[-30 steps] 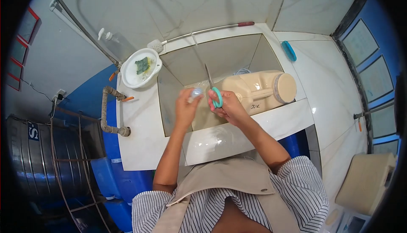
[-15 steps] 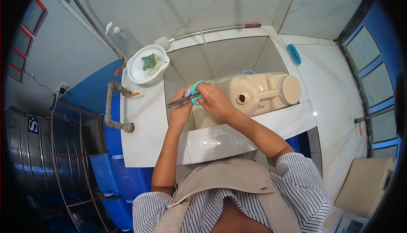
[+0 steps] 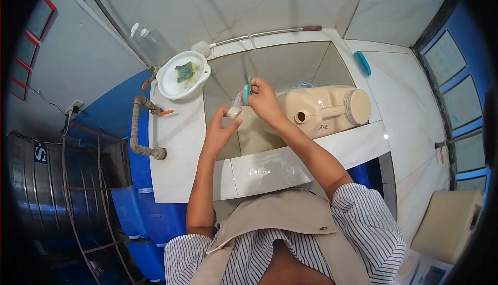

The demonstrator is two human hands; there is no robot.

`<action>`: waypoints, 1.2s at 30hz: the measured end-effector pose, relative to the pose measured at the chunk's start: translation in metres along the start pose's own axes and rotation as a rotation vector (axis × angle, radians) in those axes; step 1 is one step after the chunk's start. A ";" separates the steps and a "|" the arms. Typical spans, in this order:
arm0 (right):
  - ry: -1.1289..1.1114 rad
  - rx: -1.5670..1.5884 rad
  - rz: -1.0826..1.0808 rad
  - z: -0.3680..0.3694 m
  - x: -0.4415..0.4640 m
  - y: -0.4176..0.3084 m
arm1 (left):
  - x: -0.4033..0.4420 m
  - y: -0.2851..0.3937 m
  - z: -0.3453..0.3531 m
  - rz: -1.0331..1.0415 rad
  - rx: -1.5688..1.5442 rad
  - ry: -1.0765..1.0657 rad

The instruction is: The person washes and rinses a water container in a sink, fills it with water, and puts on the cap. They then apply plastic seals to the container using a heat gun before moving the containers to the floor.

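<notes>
Over the sink, my left hand (image 3: 220, 129) pinches a small pale cap (image 3: 234, 112) between thumb and fingers, with a bit of clear plastic on it. My right hand (image 3: 263, 100) grips scissors (image 3: 246, 92) by their teal handles, and its fingertips are close to the plastic. The scissor blades point up and away, blurred. Just right of my right hand, a beige jug (image 3: 324, 109) lies on its side in the sink, its small round opening uncovered and its large lid at the right end.
A white basin (image 3: 171, 89) with a green scouring pad stands at the sink's left corner. Behind the sink lies a long-handled brush (image 3: 264, 36). A teal brush (image 3: 362, 64) rests on the right ledge. Pipes with orange-handled valves stand at left.
The scissors have turned from pointing left across my left hand to pointing up. My right hand has risen slightly, and the cap in my left hand now shows.
</notes>
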State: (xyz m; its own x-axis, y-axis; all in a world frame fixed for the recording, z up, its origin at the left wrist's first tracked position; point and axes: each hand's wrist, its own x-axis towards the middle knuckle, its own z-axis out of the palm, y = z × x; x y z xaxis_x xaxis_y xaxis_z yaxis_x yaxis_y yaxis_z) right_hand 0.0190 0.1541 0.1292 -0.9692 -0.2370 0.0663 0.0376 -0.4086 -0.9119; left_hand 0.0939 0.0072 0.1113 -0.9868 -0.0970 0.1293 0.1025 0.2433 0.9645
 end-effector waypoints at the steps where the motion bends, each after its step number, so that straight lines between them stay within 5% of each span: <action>1: -0.006 -0.271 -0.113 0.001 0.000 -0.004 | 0.002 -0.001 -0.001 -0.011 0.224 -0.029; 2: -0.007 -0.541 -0.223 0.001 -0.002 -0.008 | 0.003 -0.001 -0.004 -0.015 0.223 -0.039; 11: 0.089 -0.702 0.059 -0.032 0.066 0.004 | 0.011 0.006 0.007 -0.251 -0.953 -0.294; 14: 0.122 -0.938 -0.142 -0.035 0.070 -0.008 | 0.022 -0.009 0.013 -0.423 -0.930 -0.049; 16: 0.100 -1.041 -0.202 -0.043 0.073 -0.008 | 0.024 -0.013 0.016 -0.467 -0.597 0.220; 19: 0.015 -1.248 -0.297 -0.070 0.080 -0.015 | 0.027 -0.055 -0.014 -0.470 -0.093 0.348; 21: -0.048 -1.277 -0.270 -0.109 0.080 -0.033 | 0.018 -0.115 -0.058 -0.187 0.605 0.374; 23: 0.020 -1.193 -0.012 -0.147 0.059 -0.079 | -0.003 -0.098 -0.075 -0.176 0.773 0.371; 26: 0.262 -1.057 -0.066 -0.281 0.025 -0.086 | -0.019 -0.107 -0.090 -0.270 0.941 0.248; 28: 0.472 -1.092 0.198 -0.339 -0.018 -0.096 | -0.025 -0.092 -0.083 -0.298 0.951 0.274; 30: 0.628 -1.009 0.136 -0.351 -0.049 -0.089 | -0.015 -0.061 -0.065 -0.315 0.961 0.292; 32: 0.771 -0.918 0.071 -0.347 -0.072 -0.087 | -0.001 -0.027 -0.030 -0.068 1.067 0.577; 34: 0.635 -0.732 -0.061 -0.313 -0.074 -0.086 | 0.025 -0.023 0.015 0.302 0.744 0.374; 36: 0.637 -0.756 0.054 -0.271 -0.080 -0.078 | 0.021 0.034 0.090 0.263 0.218 0.057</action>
State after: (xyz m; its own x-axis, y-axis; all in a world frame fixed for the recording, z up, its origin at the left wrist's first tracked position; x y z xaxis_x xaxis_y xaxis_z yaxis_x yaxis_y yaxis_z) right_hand 0.0277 0.4443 0.0854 -0.9289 0.3702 -0.0111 0.1356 0.3119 -0.9404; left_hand 0.0652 0.1006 0.1255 -0.9209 -0.0555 0.3857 0.3175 0.4668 0.8254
